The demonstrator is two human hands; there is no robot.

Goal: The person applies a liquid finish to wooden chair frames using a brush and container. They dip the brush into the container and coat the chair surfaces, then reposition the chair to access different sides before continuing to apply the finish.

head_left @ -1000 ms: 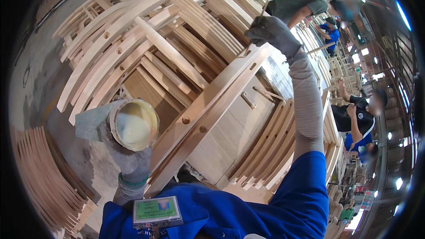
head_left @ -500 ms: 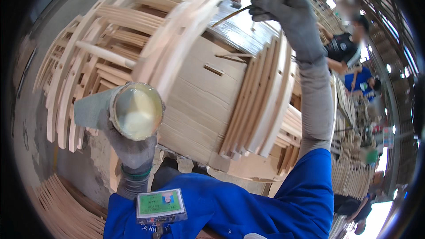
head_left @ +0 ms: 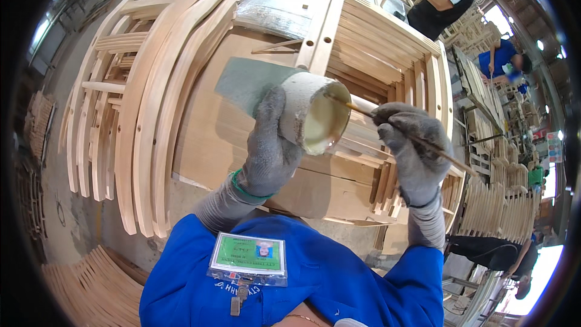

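My left hand, in a grey glove, grips a grubby white cup tilted toward me, with creamy white glue inside. My right hand, also gloved, pinches a thin wooden stick whose tip reaches into the cup's mouth. Both hands are raised in front of my chest, above a stack of flat wooden panels. A grey-green sheet lies on the panels just behind the cup.
Curved wooden chair frames lean at the left. Slatted wooden parts are piled behind the cup. More curved pieces lie on the floor at the lower left. Other people work at the upper right and lower right.
My right hand has come down from the wooden parts at the top and brought the stick to the cup. My left hand has raised and tilted the cup toward the middle.
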